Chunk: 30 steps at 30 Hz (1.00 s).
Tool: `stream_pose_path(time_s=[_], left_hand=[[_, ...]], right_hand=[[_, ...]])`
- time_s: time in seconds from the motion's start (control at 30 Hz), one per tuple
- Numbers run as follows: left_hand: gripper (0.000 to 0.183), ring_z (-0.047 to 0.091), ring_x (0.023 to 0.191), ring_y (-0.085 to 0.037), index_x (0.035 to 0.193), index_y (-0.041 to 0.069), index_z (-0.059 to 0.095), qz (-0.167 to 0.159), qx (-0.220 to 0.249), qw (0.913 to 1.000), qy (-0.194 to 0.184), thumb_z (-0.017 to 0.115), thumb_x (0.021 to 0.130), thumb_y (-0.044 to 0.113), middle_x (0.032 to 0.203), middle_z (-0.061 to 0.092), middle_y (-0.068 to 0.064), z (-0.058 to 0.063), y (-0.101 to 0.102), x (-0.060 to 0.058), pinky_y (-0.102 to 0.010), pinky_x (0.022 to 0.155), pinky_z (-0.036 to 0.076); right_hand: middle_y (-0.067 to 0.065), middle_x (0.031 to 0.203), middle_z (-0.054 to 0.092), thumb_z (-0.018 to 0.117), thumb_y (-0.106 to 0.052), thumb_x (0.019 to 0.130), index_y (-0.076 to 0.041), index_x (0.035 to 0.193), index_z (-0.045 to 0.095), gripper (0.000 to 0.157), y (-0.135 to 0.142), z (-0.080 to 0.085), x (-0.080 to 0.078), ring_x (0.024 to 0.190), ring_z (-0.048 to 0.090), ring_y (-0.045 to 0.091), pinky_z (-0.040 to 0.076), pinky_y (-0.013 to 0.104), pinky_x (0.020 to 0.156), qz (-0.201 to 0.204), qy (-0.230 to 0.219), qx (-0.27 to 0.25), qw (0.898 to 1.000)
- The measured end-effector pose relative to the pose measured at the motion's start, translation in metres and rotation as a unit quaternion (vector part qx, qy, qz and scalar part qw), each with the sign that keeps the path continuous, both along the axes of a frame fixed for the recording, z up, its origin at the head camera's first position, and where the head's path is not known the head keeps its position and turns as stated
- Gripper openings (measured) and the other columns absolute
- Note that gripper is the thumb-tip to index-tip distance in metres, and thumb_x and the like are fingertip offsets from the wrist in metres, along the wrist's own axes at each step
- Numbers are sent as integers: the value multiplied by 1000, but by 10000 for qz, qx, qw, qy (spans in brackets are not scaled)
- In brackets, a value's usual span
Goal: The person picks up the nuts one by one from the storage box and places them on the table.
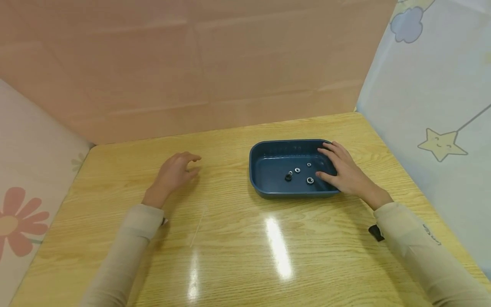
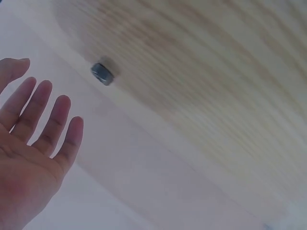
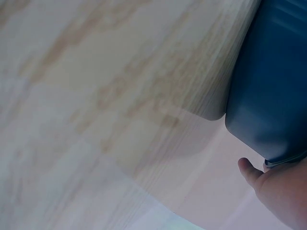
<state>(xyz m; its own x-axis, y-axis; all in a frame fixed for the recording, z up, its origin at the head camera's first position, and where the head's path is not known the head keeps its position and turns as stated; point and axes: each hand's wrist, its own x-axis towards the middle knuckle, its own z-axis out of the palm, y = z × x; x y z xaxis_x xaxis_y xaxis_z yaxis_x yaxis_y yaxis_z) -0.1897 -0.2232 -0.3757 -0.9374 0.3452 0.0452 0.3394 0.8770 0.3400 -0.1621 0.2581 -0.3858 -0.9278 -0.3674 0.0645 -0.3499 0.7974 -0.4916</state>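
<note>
My left hand [image 1: 174, 172] hovers over the left part of the table with nothing in it, fingers loosely bent. In the left wrist view its fingers are spread, and a small dark metal nut [image 2: 102, 73] rests on the wood beyond them; the head view does not show this nut. My right hand [image 1: 345, 172] reaches over the right end of a dark blue tray [image 1: 264, 192], thumb and fingers spread above its inside. Several small ring-shaped pieces lie in the tray, among them a silver nut [image 1: 310, 181] and a black one [image 1: 288, 178].
The light wood table [image 1: 230, 251] ends at a pinkish-brown back wall [image 1: 192, 76]. Patterned white panels stand at the left and right [image 1: 441, 106]. A black strap piece [image 1: 376, 233] shows beside the right sleeve.
</note>
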Motion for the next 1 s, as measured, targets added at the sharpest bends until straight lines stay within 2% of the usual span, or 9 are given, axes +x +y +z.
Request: stream_pose_path(time_s=[0.13,0.6,1.0], left_hand=[[40,62,113,-37,131,6,63,-80,27,9999,89,69,93,17,128,65,-16,3,8,0,-53,95,51],[41,62,115,-34,129,6,64,-427,325,9975,468,72,90,16,128,66,-14,10,35,0,-50,97,52],[40,63,117,-33,128,8,65,-821,235,9929,827,73,89,16,124,69,-11,15,61,-2,-49,101,50]], right_hand=[[25,161,18,65,-30,95,-1,153,31,73,1,1,1,152,0,45,10,73,114,-8,-38,-11,10000],[26,161,20,67,-30,94,3,154,24,81,2,4,2,152,2,44,12,70,115,-123,-81,1,9999],[26,161,20,67,-31,93,2,155,21,84,5,5,4,152,2,44,12,71,115,-176,-117,-3,9998]])
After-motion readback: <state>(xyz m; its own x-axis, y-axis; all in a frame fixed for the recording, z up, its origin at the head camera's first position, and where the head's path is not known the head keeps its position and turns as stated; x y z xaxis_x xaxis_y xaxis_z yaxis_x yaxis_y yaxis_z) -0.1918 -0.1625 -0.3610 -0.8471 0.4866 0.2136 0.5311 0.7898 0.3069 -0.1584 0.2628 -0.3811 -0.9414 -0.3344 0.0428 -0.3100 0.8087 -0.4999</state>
